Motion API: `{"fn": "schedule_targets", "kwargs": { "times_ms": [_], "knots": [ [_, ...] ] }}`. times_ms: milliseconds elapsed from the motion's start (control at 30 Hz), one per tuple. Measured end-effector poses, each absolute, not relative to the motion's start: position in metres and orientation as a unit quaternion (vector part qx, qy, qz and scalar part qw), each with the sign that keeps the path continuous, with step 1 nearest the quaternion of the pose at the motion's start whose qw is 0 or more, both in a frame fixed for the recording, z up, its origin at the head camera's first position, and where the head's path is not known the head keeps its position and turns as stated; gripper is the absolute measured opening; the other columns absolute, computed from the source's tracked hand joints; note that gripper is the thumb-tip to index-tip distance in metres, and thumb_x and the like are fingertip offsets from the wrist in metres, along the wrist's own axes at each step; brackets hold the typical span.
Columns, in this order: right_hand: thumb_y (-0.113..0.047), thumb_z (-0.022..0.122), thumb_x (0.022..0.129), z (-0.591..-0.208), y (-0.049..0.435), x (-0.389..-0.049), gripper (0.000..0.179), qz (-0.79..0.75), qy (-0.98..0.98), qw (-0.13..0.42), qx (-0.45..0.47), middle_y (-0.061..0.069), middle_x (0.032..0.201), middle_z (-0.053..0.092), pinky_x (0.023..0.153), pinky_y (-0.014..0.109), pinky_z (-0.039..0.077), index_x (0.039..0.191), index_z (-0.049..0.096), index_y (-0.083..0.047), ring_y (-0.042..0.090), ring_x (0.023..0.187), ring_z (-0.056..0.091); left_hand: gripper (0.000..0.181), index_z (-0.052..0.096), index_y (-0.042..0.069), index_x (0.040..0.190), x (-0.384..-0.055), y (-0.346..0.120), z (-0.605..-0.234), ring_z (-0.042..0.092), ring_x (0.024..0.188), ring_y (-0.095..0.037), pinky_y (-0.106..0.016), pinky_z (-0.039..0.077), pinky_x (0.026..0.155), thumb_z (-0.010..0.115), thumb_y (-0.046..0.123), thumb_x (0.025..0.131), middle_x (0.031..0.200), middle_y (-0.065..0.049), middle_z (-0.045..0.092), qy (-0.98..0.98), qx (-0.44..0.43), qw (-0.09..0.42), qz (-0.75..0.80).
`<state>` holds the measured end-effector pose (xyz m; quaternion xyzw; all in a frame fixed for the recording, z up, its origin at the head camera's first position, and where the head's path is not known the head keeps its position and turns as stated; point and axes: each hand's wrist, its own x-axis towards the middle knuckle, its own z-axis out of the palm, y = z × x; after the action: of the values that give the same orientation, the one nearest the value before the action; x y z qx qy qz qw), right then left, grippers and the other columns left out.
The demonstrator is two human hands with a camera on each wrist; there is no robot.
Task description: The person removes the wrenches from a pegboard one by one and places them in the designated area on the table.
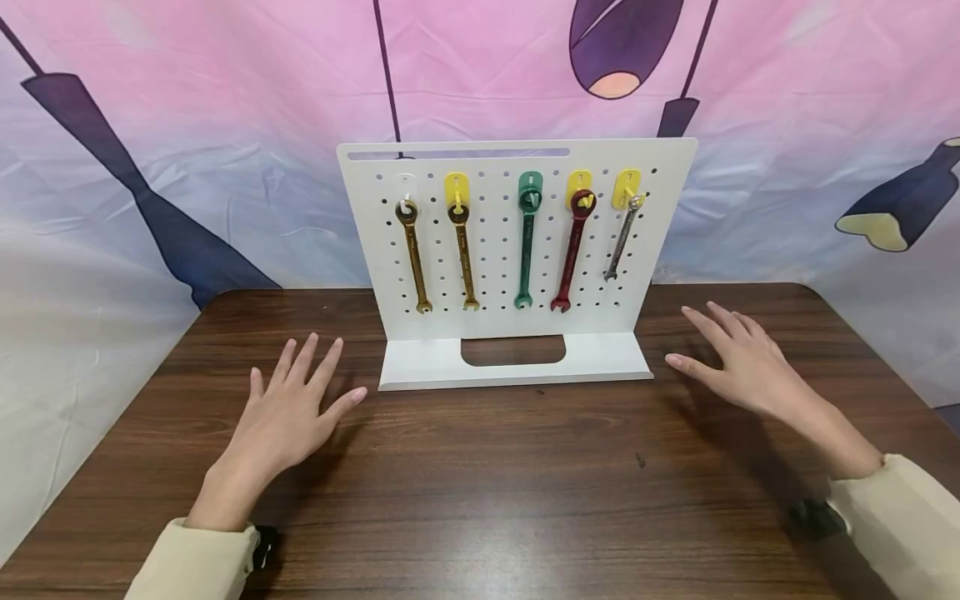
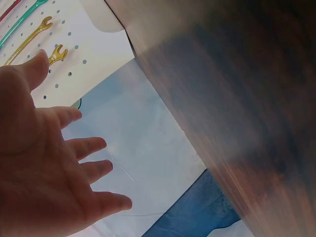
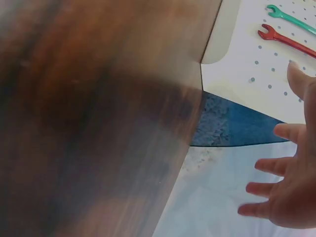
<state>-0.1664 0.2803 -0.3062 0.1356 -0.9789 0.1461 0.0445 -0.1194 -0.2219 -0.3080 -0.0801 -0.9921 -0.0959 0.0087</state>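
Observation:
My left hand point(image 1: 285, 417) is spread over the table's left side, fingers straight and holding nothing. On the other side my right hand point(image 1: 742, 362) is spread as well, its thumb near the base's right corner. Between them stands a white pegboard point(image 1: 495, 258) with wrenches on hooks. From left to right hang a gold wrench point(image 1: 415, 258), a second gold wrench point(image 1: 464, 258), a green wrench point(image 1: 527, 250), a red wrench point(image 1: 573, 250) and a smaller silver wrench point(image 1: 622, 242). Their ring ends are up and open ends down. Both hands are apart from the wrenches.
The pegboard's flat base point(image 1: 423, 367) rests on the dark wooden table point(image 1: 510, 483) and has a cutout in the middle. Close behind hangs a pink and blue cloth point(image 1: 247, 142) with printed lamp shapes. Yellow, green and white hooks carry the wrenches.

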Motion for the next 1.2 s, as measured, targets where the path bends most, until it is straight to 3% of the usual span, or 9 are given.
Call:
{"fn": "schedule_targets", "kwargs": {
  "times_ms": [200, 433, 667, 933, 1067, 1200],
  "knots": [
    [-0.039, 0.059, 0.088, -0.293, 0.283, -0.182, 0.073, 0.212, -0.963, 0.024, 0.167, 0.031, 0.139, 0.027, 0.097, 0.067, 0.021, 0.142, 0.025, -0.003, 0.052, 0.124, 0.022, 0.077, 0.013, 0.012, 0.147, -0.122, -0.220, -0.307, 0.004, 0.133, -0.043, -0.074, 0.008, 0.096, 0.030, 0.062, 0.091, 0.148, -0.025, 0.009, -0.990, -0.081, 0.007, -0.113],
    [-0.048, 0.050, 0.090, -0.281, 0.283, -0.197, 0.073, 0.257, -0.957, -0.046, 0.125, 0.026, 0.140, 0.029, 0.093, 0.064, 0.031, 0.145, 0.021, -0.009, 0.048, 0.123, 0.030, 0.075, 0.013, 0.014, 0.147, -0.124, -0.215, -0.304, 0.009, 0.133, -0.045, -0.073, 0.014, 0.096, 0.031, 0.061, 0.091, 0.146, -0.027, 0.014, -0.987, -0.082, 0.004, -0.139],
    [-0.043, 0.053, 0.091, -0.283, 0.277, -0.214, 0.066, 0.322, -0.938, -0.048, 0.119, 0.028, 0.129, 0.043, 0.094, 0.058, 0.037, 0.138, 0.033, -0.002, 0.043, 0.119, 0.040, 0.077, 0.014, 0.012, 0.147, -0.125, -0.207, -0.301, 0.014, 0.131, -0.045, -0.068, 0.020, 0.099, 0.037, 0.059, 0.090, 0.144, -0.028, 0.019, -0.981, -0.079, 0.007, -0.176],
    [-0.041, 0.052, 0.091, -0.286, 0.274, -0.233, 0.064, 0.410, -0.905, -0.077, 0.087, 0.025, 0.131, 0.043, 0.094, 0.048, 0.044, 0.136, 0.035, 0.001, 0.037, 0.111, 0.051, 0.076, 0.015, 0.011, 0.146, -0.128, -0.199, -0.299, 0.025, 0.127, -0.046, -0.064, 0.026, 0.099, 0.039, 0.056, 0.091, 0.141, -0.029, 0.026, -0.972, -0.082, 0.009, -0.219],
    [-0.024, 0.050, 0.095, -0.290, 0.273, -0.243, 0.054, 0.480, -0.871, -0.074, 0.071, 0.029, 0.134, 0.037, 0.094, 0.039, 0.046, 0.134, 0.033, 0.009, 0.019, 0.102, 0.058, 0.075, 0.018, 0.009, 0.146, -0.129, -0.197, -0.296, 0.027, 0.126, -0.045, -0.063, 0.027, 0.099, 0.041, 0.055, 0.091, 0.140, -0.029, 0.028, -0.968, -0.085, 0.006, -0.236],
    [-0.012, 0.051, 0.094, -0.294, 0.270, -0.250, 0.047, 0.537, -0.839, -0.069, 0.062, 0.029, 0.129, 0.040, 0.094, 0.036, 0.046, 0.130, 0.035, 0.013, 0.001, 0.089, 0.058, 0.071, 0.021, 0.008, 0.144, -0.131, -0.196, -0.294, 0.029, 0.125, -0.045, -0.062, 0.028, 0.099, 0.045, 0.050, 0.092, 0.139, -0.027, 0.031, -0.965, -0.087, 0.004, -0.249]
  ]
}}
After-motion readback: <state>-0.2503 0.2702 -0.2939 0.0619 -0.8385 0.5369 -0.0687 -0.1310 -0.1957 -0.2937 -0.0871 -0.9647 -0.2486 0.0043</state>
